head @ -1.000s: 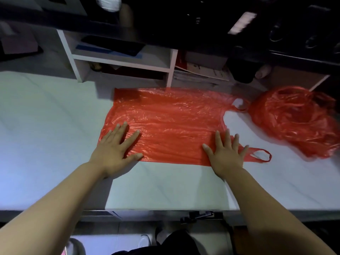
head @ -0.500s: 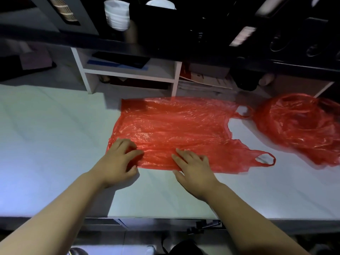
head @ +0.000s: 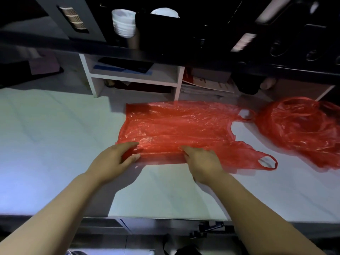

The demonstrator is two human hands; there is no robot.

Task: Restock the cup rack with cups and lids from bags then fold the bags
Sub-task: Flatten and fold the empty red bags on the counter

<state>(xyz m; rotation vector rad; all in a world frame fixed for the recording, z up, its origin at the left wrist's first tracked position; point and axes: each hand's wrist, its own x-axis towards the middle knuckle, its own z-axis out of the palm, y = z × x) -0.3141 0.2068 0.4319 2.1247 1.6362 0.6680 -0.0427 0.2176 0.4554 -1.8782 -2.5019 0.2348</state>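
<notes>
Right, the flat bag [head: 176, 129] lies straight ahead of both hands, spread on the counter [head: 55, 144] w/ its long axis running left-right. The closed bottom is to the left & the handles [head: 254, 156] trail off to the right. Its near long edge is the one the hands are on.

The left hand [head: 112, 161] is at the near-left corner, fingers on top, thumb at the edge below, pinching the plastic. The right hand [head: 202, 162] sits approx mid-way along the same edge w/ fingertips on the bag. It's blurred, so can't tell if it pinches or only presses. The hands are apart, w/ a stretch of edge between them. The handle end is beyond the right hand & held by neither.

Judging by that, the step is prob a lengthwise fold: near edge lifted & carried away from the body to the far edge. The loose handle end may lag or skew, so the right hand is the nearer one to deal w/ it.

The counter is pale, smooth & lit from the left. A crumpled bag [head: 303, 129] is heaped to the right, just beside the far handle & not folded yet. At the back is a white shelf unit [head: 132, 80] w/ papers, and above it a dark rack w/ stacked white cups [head: 124, 23].
</notes>
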